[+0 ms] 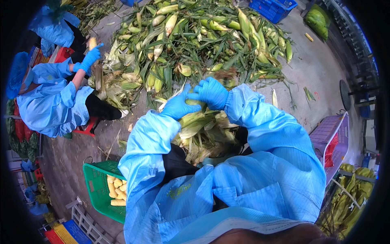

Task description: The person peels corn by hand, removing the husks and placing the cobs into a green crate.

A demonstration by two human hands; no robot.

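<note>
Both my hands wear blue gloves and meet around one ear of corn point(195, 102) with green husk, partly covered by my fingers. My left hand point(179, 105) grips it from the left, thumb across its lower side. My right hand point(212, 93) is closed at its upper right end, knuckles up. Below my hands lie loose pale green husks point(202, 128), heaped in front of my lap. Beyond them spreads a large pile of unhusked corn ears and leaves point(213, 45). Husked yellow cobs point(117, 190) lie in a green plastic crate point(102, 170) at my left side.
At the left a co-worker point(58, 91) in blue sits on a red stool point(88, 126), holding a husked cob. A purple crate point(332, 137) with something red inside stands at the right. A blue crate point(272, 10) is behind the pile. One cob point(309, 37) lies on the floor.
</note>
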